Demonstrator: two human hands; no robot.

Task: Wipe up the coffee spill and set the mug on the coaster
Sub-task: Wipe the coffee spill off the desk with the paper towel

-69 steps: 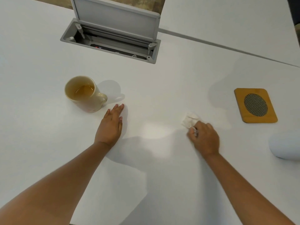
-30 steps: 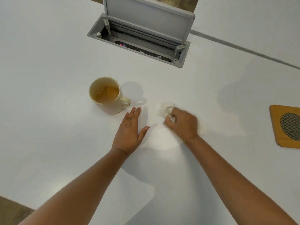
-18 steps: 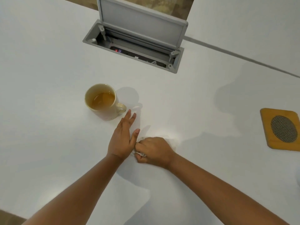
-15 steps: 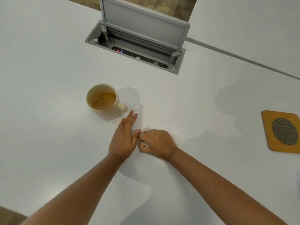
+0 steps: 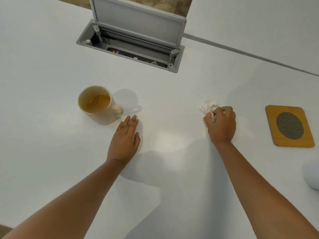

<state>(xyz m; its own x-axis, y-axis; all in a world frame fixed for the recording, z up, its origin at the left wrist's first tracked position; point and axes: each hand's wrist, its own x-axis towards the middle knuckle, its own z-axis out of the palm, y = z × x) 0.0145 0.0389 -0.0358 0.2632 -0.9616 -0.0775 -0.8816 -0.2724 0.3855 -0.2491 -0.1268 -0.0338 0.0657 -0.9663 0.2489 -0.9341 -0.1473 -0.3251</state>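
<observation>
From the head camera, I take the mug (image 5: 96,104) as my landmark. It stands upright on the white surface (image 5: 51,152) with brownish coffee in it, its handle turned toward my left hand (image 5: 125,138). That hand lies flat with straight fingers, grasping nothing, its fingertips just beside the handle but not touching it. My right hand (image 5: 220,125) is well off to the right of the mug, clenched around a crumpled tissue (image 5: 209,106) and pressing it to the surface. Beyond it, farther still from the mug, sits the coaster (image 5: 290,125), a wooden square with a dark mesh disc, nothing on it.

I can't make out any brown puddle; only a pale sheen on the surface to the mug's right, between my hands, so I judge the wiping nearly done.

The mug must travel the whole way right to the coaster. My left hand is much nearer the mug; my right is nearer the coaster but busy with the tissue.
</observation>
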